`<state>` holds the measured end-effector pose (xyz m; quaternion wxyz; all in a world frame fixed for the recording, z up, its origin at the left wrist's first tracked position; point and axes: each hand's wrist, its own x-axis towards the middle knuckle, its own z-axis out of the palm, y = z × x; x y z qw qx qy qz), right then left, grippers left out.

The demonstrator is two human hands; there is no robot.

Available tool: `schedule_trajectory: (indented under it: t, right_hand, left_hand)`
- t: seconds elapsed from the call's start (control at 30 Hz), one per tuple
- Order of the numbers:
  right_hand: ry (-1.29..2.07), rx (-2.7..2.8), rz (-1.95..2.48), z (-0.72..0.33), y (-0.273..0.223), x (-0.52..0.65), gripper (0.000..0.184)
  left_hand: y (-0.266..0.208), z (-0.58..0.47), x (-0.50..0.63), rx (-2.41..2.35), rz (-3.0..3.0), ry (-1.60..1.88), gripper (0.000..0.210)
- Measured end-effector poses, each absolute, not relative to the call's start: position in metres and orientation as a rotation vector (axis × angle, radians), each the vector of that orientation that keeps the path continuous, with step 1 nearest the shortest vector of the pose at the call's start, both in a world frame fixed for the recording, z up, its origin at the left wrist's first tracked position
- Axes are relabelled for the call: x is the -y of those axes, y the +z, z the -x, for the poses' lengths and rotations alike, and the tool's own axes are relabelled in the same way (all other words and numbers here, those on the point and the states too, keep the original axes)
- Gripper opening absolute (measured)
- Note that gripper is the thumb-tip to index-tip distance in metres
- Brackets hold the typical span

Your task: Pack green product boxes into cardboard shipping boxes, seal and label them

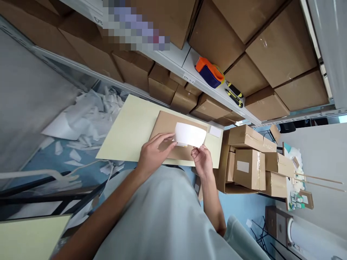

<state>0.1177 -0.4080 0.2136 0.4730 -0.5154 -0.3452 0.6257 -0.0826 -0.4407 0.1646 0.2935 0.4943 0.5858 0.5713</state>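
Note:
Between my two hands a curved white paper label (190, 135) is held just above a flat brown cardboard piece (176, 154). My left hand (155, 148) pinches the label's left end between thumb and fingers. At its lower right corner, my right hand (202, 159) grips it with the fingertips, the other fingers curled. The cardboard lies on a pale yellow tabletop (127, 126), and the label hides part of it. Close to the table's right end rests a small stack of white labels (215, 131).
On the shelf (187, 74) ahead are an orange and blue tape dispenser (210, 72) and two yellow-black utility knives (234, 94). Brown boxes (282, 47) fill the shelving. More cartons (249, 168) are stacked to the right. Crumpled white paper (84, 115) litters the floor at left.

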Motion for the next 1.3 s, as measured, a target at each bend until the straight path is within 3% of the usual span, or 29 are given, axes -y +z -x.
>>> schedule_trajectory:
  t: [0.3,0.83,1.3]
  right_hand:
    - [1.524,0.792,1.283,-0.092,0.196,0.431,0.024]
    - [1.601,0.830,1.238,-0.124,0.215,0.417,0.024]
    - [1.741,0.812,1.288,-0.163,0.200,0.392,0.026]
  left_hand:
    - [0.189,0.127,0.465,-1.499,-1.357,1.640,0.021]
    - [0.210,0.105,0.457,-1.482,-1.238,1.733,0.009]
    - [0.223,0.059,0.433,-1.515,-0.943,1.618,0.020]
